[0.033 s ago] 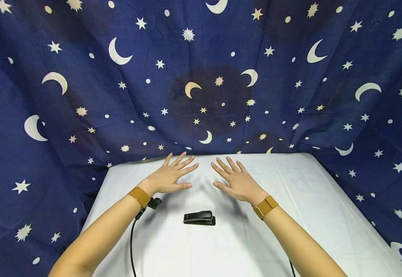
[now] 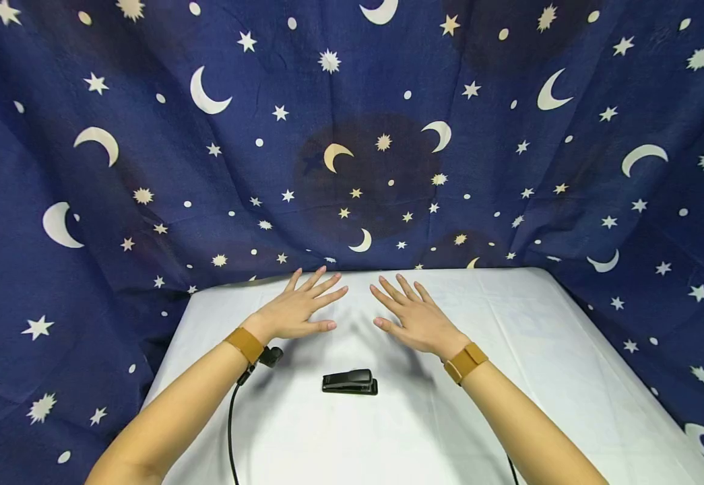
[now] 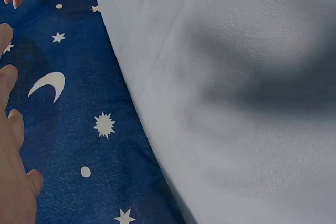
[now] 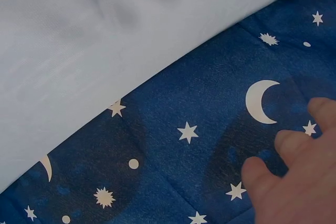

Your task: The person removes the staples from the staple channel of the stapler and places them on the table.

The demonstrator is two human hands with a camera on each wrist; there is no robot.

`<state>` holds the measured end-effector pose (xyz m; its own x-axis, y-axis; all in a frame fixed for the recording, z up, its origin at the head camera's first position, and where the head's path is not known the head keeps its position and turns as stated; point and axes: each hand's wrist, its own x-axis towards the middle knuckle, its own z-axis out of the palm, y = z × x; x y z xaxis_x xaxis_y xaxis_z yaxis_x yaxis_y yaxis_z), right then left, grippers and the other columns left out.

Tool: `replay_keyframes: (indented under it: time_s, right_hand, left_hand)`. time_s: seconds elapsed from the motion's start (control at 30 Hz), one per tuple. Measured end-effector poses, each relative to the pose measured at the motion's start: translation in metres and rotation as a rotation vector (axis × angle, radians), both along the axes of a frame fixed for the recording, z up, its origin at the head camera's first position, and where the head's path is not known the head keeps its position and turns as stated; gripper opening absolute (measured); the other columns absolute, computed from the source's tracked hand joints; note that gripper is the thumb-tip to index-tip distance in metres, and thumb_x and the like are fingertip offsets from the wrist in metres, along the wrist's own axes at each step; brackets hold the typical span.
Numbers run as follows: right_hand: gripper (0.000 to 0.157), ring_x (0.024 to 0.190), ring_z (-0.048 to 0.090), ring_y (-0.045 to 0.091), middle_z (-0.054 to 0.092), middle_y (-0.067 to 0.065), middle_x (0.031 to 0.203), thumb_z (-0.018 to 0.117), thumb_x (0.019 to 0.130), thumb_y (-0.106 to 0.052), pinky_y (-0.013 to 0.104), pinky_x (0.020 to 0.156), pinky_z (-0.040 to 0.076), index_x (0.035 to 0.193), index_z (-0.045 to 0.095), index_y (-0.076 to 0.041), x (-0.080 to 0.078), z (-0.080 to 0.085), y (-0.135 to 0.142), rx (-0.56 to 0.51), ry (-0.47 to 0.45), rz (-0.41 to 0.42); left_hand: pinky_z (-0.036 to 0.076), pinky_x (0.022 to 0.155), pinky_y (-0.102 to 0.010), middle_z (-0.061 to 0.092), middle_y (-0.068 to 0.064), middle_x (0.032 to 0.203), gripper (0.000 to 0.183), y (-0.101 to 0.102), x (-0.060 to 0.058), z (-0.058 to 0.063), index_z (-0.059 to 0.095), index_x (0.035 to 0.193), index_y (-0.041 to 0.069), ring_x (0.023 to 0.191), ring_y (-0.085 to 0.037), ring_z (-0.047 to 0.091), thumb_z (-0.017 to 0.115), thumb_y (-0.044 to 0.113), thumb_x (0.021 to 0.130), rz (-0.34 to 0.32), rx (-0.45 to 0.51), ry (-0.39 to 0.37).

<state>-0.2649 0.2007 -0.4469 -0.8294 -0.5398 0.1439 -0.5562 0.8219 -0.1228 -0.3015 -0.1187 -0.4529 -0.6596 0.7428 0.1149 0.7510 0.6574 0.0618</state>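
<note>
A black stapler [image 2: 349, 382] lies on the white-covered table, below and between the two hands in the head view. My left hand [image 2: 294, 312] is held over the table to the upper left of it, fingers spread and holding nothing. Opposite, my right hand [image 2: 418, 320] hovers to the stapler's upper right, its fingers likewise spread and its grasp empty. Both hands cast shadows on the cloth. Part of the left hand [image 3: 16, 166] shows at the left edge of its wrist view, and the right hand [image 4: 299, 174] at the lower right of its own. Neither wrist view contains the stapler.
A white cloth [image 2: 509, 417] covers the table. Behind and beside it hangs a dark blue curtain [image 2: 388, 87] with moons and stars. Each wrist wears a brown strap [image 2: 244, 344]; a black cable [image 2: 230, 431] runs down from the left one.
</note>
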Motion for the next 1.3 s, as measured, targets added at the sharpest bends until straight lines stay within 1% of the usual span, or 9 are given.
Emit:
replay_keyframes:
  time_s: [0.17,0.33,0.47,0.57,0.67,0.77,1.0,1.13,1.3]
  right_hand:
    - [0.070,0.160,0.011,0.038,0.020,0.003,0.173,0.035,0.105,-0.065,0.064,0.124,0.012,0.166,0.023,-0.031,0.001,-0.001,0.001,-0.023,-0.026,-0.001]
    - [0.070,0.160,0.011,0.038,0.020,0.004,0.173,0.034,0.105,-0.066,0.063,0.125,0.013,0.165,0.025,-0.031,0.004,0.000,0.001,-0.026,-0.047,-0.015]
    - [0.069,0.156,0.027,0.040,0.033,0.010,0.168,0.043,0.104,-0.063,0.064,0.121,0.023,0.161,0.039,-0.025,0.013,0.005,0.000,-0.021,-0.060,-0.001]
    - [0.062,0.144,0.047,0.037,0.051,0.013,0.155,0.060,0.100,-0.054,0.062,0.114,0.036,0.150,0.056,-0.017,0.023,0.006,0.001,-0.016,-0.070,0.037]
    - [0.053,0.126,0.062,0.031,0.065,0.011,0.137,0.074,0.094,-0.043,0.058,0.102,0.047,0.137,0.067,-0.013,0.035,-0.003,0.001,0.001,-0.075,0.094]
    - [0.048,0.115,0.067,0.028,0.069,0.007,0.128,0.080,0.089,-0.038,0.053,0.095,0.052,0.129,0.071,-0.013,0.046,-0.017,-0.002,0.025,-0.101,0.134]
    - [0.045,0.101,0.067,0.018,0.072,0.000,0.115,0.083,0.085,-0.041,0.044,0.089,0.054,0.121,0.075,-0.016,0.060,-0.042,-0.013,0.048,-0.124,0.119]
    - [0.039,0.085,0.058,0.007,0.069,-0.006,0.102,0.084,0.084,-0.043,0.037,0.079,0.052,0.114,0.076,-0.019,0.062,-0.051,-0.015,0.048,-0.110,0.141]
    - [0.038,0.082,0.053,0.005,0.067,-0.009,0.099,0.083,0.084,-0.046,0.034,0.078,0.050,0.111,0.076,-0.020,0.063,-0.060,-0.018,0.063,-0.098,0.134]
  left_hand:
    - [0.002,0.121,-0.072,0.014,-0.002,0.174,0.075,-0.001,0.000,-0.002,0.020,0.166,0.035,0.161,-0.034,-0.002,0.041,0.068,0.102,-0.009,0.030,-0.005]
    - [0.002,0.121,-0.071,0.011,0.000,0.175,0.076,-0.003,-0.001,-0.003,0.013,0.166,0.039,0.161,-0.035,-0.002,0.034,0.073,0.102,-0.006,0.031,0.002]
    - [0.006,0.122,-0.070,0.013,0.002,0.174,0.077,0.001,0.002,-0.001,0.015,0.166,0.039,0.161,-0.033,0.001,0.028,0.077,0.100,-0.005,0.000,-0.022]
    - [0.019,0.123,-0.062,0.040,0.001,0.165,0.075,0.009,0.009,0.003,0.039,0.160,0.032,0.156,-0.029,0.029,0.034,0.077,0.099,-0.009,-0.014,-0.063]
    - [0.038,0.114,-0.051,0.067,0.003,0.138,0.069,0.019,0.022,0.001,0.065,0.141,0.025,0.132,-0.020,0.060,0.042,0.074,0.098,-0.024,-0.026,-0.114]
    - [0.049,0.100,-0.042,0.077,0.004,0.116,0.068,0.030,0.035,-0.009,0.075,0.125,0.021,0.106,-0.013,0.071,0.045,0.076,0.097,-0.061,-0.048,-0.166]
    - [0.053,0.072,-0.027,0.073,0.011,0.088,0.068,0.050,0.055,-0.030,0.077,0.114,0.022,0.074,-0.002,0.062,0.050,0.081,0.091,-0.117,-0.059,-0.200]
    - [0.047,0.065,-0.023,0.066,0.016,0.081,0.064,0.055,0.060,-0.039,0.076,0.105,0.024,0.068,0.000,0.055,0.051,0.081,0.090,-0.111,-0.040,-0.213]
    - [0.039,0.059,-0.020,0.056,0.017,0.077,0.053,0.059,0.064,-0.049,0.073,0.099,0.026,0.063,-0.001,0.047,0.059,0.076,0.090,-0.112,-0.035,-0.208]
